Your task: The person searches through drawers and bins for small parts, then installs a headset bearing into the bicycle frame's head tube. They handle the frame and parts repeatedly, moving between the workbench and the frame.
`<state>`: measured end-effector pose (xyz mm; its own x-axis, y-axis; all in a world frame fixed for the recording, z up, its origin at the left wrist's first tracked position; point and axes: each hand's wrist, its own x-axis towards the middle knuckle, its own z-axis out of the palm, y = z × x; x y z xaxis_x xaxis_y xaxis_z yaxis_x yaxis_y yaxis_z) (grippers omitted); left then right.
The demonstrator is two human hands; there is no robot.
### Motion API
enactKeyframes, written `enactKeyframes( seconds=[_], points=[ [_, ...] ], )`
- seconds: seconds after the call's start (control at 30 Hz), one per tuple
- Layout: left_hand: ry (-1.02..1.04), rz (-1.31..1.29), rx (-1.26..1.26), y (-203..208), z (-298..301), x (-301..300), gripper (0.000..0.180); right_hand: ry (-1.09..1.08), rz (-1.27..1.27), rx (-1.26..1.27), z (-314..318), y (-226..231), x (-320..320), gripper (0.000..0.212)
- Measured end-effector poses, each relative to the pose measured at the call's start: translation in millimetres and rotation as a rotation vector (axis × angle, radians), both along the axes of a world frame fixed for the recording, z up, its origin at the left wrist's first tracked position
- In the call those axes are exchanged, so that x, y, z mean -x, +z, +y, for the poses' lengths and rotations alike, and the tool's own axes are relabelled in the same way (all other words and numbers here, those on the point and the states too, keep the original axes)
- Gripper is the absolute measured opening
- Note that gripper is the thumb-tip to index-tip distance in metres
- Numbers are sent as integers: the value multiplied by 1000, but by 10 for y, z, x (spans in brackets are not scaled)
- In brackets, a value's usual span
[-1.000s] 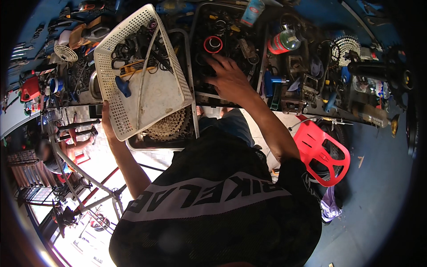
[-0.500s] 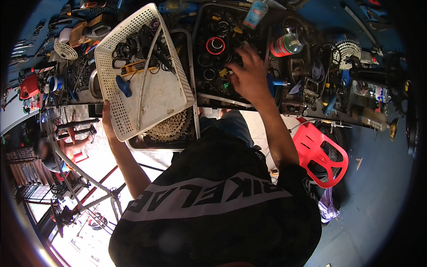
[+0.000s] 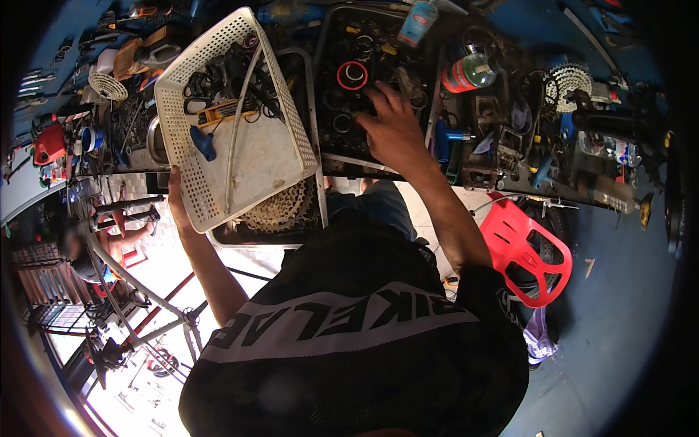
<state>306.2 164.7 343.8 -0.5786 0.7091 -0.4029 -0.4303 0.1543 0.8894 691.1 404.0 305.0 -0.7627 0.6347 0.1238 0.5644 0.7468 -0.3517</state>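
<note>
My left hand point(image 3: 177, 198) is closed on the near left edge of a white perforated plastic basket point(image 3: 178, 153), which sits tilted. In the basket lie a grey cable housing point(image 3: 242, 120), a blue-handled tool point(image 3: 202, 143), a yellow tool point(image 3: 226, 111) and black cables and parts. My right hand point(image 3: 395, 131) hovers over a dark tray point(image 3: 364, 166) of small parts, its thumb and fingers apart, nothing visible in them. Left of its fingertips are a red ring point(image 3: 342, 76) and several dark rings. A large sprocket cassette point(image 3: 280, 209) shows in another tray under the basket.
A blue bottle point(image 3: 419, 23) and a bottle with a red label point(image 3: 460, 75) stand by the parts tray. A blue tool point(image 3: 450, 135) lies to its right. Below the bench at right is a red plastic chair point(image 3: 520, 255). Another person point(image 3: 91, 255) is at far left by a bicycle frame.
My right hand has moved left and a little nearer over the parts tray, uncovering parts to its right. The left hand and the basket have hardly moved.
</note>
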Motion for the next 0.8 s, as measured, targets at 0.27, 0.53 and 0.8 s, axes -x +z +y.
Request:
enactKeyframes(
  seconds=[0.27,0.53,0.8],
  points=[
    [51,35,38,16,30,-50,58,76,-22,7,-79,-16,33,49],
    [14,-9,9,38,14,-39,56,-165,20,-98,152,65,-180,50],
    [39,-6,32,20,28,-41,58,-36,-117,-78,51,89,-368,49]
  ],
)
